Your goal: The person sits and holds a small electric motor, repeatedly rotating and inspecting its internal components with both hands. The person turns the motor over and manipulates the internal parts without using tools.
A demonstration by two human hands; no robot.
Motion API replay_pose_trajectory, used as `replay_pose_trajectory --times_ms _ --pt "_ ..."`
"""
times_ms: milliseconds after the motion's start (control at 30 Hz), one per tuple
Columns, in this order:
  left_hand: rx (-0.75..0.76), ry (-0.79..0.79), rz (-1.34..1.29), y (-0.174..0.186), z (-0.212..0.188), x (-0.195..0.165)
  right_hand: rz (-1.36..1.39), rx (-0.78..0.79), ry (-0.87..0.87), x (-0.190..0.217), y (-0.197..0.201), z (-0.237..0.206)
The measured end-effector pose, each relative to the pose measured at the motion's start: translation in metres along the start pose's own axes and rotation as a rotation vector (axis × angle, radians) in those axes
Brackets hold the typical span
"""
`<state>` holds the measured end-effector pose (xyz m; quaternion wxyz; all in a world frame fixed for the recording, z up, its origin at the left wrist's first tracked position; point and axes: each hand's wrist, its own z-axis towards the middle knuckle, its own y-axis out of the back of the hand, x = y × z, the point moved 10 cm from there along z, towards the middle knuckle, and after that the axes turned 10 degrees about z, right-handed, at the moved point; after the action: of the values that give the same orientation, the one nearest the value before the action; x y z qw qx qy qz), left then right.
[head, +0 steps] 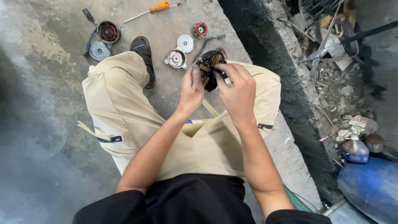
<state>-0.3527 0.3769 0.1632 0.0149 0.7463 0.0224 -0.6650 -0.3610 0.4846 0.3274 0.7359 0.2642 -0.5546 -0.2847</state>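
Both hands up at 12 o'clock over the knees: left hand (pixel 191 89) and right hand (pixel 237 92) pinch a black motor part (pixel 209 68) w/ copper windings, fingers closed round it. Risk: greasy grip slips, part drops on the concrete floor (pixel 49 103) near the round covers (pixel 181 50), wires bend.

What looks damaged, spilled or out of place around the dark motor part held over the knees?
Nothing spilled. The motor part, held by left hand and right hand, is opened up with windings bare. Round covers lie scattered on the concrete floor beside a screwdriver. Rubble fills the right-hand trench.
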Motion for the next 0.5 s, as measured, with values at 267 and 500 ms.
replay_pose_trajectory --times_ms 267,500 --pt "0.029 0.199 -0.192 -0.011 -0.006 0.021 0.181 0.018 -0.031 -0.016 0.005 -0.007" --pt "0.067 0.278 -0.676 -0.026 -0.008 0.035 0.249 0.062 0.143 -0.019 0.015 -0.018"
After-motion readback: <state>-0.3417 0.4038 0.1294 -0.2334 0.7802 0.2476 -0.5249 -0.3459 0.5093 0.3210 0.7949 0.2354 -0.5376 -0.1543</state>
